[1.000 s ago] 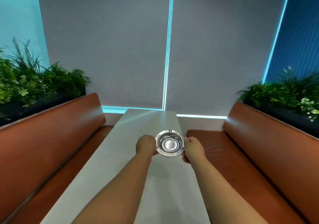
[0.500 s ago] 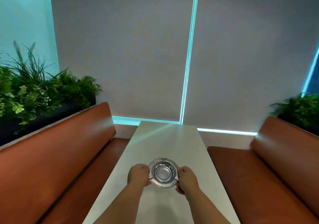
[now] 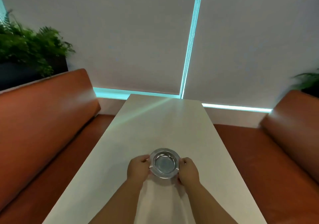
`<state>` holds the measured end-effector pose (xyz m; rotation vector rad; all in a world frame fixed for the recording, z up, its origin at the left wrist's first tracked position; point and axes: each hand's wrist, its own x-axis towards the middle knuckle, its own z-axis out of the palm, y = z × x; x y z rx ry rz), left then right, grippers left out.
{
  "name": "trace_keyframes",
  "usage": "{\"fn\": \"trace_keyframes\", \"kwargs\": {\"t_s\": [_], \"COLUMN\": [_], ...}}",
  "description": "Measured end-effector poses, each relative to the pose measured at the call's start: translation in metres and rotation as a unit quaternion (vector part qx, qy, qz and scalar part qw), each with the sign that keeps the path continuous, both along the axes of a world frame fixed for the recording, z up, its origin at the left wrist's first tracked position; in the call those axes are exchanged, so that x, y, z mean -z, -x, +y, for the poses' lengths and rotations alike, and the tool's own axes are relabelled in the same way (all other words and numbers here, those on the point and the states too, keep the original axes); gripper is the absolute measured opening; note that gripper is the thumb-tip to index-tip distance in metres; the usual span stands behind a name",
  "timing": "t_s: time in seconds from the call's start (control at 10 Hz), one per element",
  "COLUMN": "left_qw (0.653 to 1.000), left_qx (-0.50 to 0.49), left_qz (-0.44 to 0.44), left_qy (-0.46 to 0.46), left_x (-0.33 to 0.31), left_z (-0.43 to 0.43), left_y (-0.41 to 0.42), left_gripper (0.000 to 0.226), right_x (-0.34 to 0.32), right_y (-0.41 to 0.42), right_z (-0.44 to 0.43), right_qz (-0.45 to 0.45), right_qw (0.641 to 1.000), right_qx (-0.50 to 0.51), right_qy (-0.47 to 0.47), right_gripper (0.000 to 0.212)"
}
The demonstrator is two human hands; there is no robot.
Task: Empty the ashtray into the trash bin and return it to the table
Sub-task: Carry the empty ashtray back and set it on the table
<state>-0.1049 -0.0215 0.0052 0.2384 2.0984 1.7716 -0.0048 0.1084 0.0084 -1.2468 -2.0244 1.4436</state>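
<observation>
Left planter: green ferns [image 3: 29, 47] stood in a dark box behind the left bench back, at the far left edge of the view.
Left bench: an orange-brown upholstered bench [image 3: 44, 120] ran along the left side of the table, its seat lower than the tabletop.
Left hand: the left hand [image 3: 138, 169] was curled, not spread, with its fingers [image 3: 144, 160] wrapped against the left rim of the ashtray; the knuckles faced up.
Ashtray: a round metal ashtray [image 3: 164, 163] sat upright between the two hands, over the near middle of the table; its bowl looked bare and shiny. Whether its base rested on the tabletop or hung just above it could not be told.
Table: a long white table [image 3: 164, 120] reached from the viewer to the far wall, with a pale streak of light across its far end.
Right hand: the right hand [image 3: 189, 171] was likewise curled, its fingers closed on the right rim of the ashtray, opposite the left hand.
Right bench: a matching orange-brown bench [image 3: 284, 146] lined the right side.
Back wall: grey roller blinds [image 3: 120, 34] hung closed, with a bright cyan gap between them.
</observation>
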Motion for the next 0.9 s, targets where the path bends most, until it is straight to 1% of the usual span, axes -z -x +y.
{"fn": "trace_keyframes", "kwargs": {"t_s": [0.1, 0.2, 0.3, 0.4, 0.5, 0.7, 0.8, 0.9], "left_qw": [0.999, 0.998, 0.997, 0.993, 0.986, 0.968, 0.97, 0.975], "left_qx": [0.003, -0.01, -0.018, -0.008, 0.03, 0.033, 0.014, -0.025], "left_qz": [0.036, 0.054, 0.066, 0.099, 0.125, 0.195, 0.195, 0.198], "left_qy": [0.003, 0.006, 0.03, 0.067, 0.106, 0.155, 0.145, 0.097], "left_x": [0.021, 0.026, 0.029, 0.032, 0.034, 0.034, 0.035, 0.035], "left_z": [0.011, 0.02, 0.024, 0.026, 0.029, 0.03, 0.029, 0.023], "left_y": [0.006, 0.014, 0.017, 0.016, 0.014, 0.008, 0.003, -0.007], "left_gripper": [0.018, 0.021, 0.024, 0.027, 0.03, 0.028, 0.04, 0.054], "right_x": [0.018, 0.024, 0.027, 0.027, 0.029, 0.03, 0.028, 0.028], "right_y": [0.007, 0.013, 0.017, 0.02, 0.023, 0.028, 0.027, 0.02], "right_z": [0.007, 0.013, 0.015, 0.02, 0.021, 0.015, 0.013, 0.007], "right_qz": [0.012, 0.03, 0.028, 0.028, 0.004, -0.013, -0.029, 0.001], "right_qw": [1.0, 0.999, 1.0, 0.999, 0.999, 0.995, 0.993, 0.99], "right_qx": [0.002, 0.015, 0.01, 0.025, 0.042, 0.076, 0.096, 0.137], "right_qy": [-0.006, -0.01, -0.009, -0.002, -0.015, -0.062, -0.058, -0.041], "right_gripper": [0.024, 0.021, 0.019, 0.024, 0.026, 0.029, 0.049, 0.056]}}
